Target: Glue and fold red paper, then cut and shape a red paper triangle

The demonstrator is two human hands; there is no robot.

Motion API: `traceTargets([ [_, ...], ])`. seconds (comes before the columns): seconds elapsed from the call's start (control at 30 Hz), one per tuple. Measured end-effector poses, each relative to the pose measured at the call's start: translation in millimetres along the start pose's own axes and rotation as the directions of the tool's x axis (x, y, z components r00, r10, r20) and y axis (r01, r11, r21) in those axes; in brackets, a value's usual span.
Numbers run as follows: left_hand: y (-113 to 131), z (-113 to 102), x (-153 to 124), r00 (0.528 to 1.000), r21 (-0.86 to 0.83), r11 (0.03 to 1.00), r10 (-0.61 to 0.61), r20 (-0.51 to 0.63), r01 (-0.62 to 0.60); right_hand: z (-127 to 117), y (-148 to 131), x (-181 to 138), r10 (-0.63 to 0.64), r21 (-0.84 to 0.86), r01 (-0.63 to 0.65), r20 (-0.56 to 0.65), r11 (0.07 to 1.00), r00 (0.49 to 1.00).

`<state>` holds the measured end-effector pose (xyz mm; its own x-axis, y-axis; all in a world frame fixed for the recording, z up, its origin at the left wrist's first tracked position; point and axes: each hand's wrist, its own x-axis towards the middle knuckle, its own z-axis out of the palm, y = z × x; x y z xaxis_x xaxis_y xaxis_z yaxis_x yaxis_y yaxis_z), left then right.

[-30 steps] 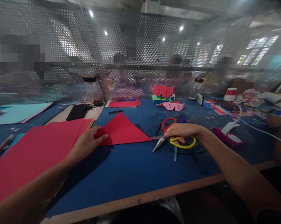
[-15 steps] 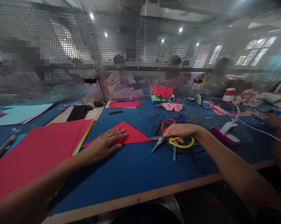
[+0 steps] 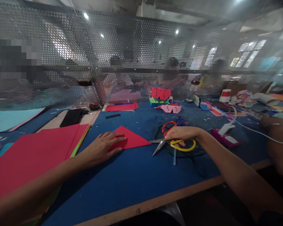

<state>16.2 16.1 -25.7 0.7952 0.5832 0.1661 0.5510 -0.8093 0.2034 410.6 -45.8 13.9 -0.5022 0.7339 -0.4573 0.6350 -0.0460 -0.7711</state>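
Observation:
A folded red paper triangle (image 3: 133,139) lies on the blue tabletop (image 3: 122,185). Flat on its left part rests my left hand (image 3: 104,146), fingers stretched out and pressing it down. My right hand (image 3: 182,133) grips a pair of scissors (image 3: 159,146) with one red and one yellow handle loop. The blades are spread, and the upper one reaches the triangle's right tip; whether the tip lies between the blades I cannot tell. Left of my left hand lies a stack of large red sheets (image 3: 42,150), with green and orange edges showing underneath.
Behind stand two jars, one left (image 3: 88,94) and one right (image 3: 192,91). Cut-out paper shapes (image 3: 160,94) stand mid-table. A black phone (image 3: 71,117) lies at left. At right are a purple object (image 3: 225,138) with a white cable and another person's arm (image 3: 276,125). Perforated metal (image 3: 136,47) screens the back.
The view has shifted slightly to the right. My left hand stays on the red triangle. The scissors remain spread at its right tip, with almost no movement.

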Motion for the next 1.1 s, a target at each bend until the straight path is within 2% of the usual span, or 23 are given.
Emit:
traceTargets([
  [0.37, -13, 10, 0, 0.999, -0.086, 0.996, 0.006, 0.048, -0.002, -3, 3, -1, -0.013, 0.013, 0.012, 0.029, 1.000, 1.000],
  [0.7, -12, 13, 0, 0.999, 0.022, 1.000, -0.005, 0.035, 0.004, -4, 7, -2, 0.011, 0.000, -0.011, 0.033, 1.000, 0.999],
  [1.1, -12, 13, 0, 0.999, 0.013, 1.000, -0.013, 0.045, 0.013, -7, 8, -4, 0.008, 0.007, -0.009, 0.050, 1.000, 0.999],
])
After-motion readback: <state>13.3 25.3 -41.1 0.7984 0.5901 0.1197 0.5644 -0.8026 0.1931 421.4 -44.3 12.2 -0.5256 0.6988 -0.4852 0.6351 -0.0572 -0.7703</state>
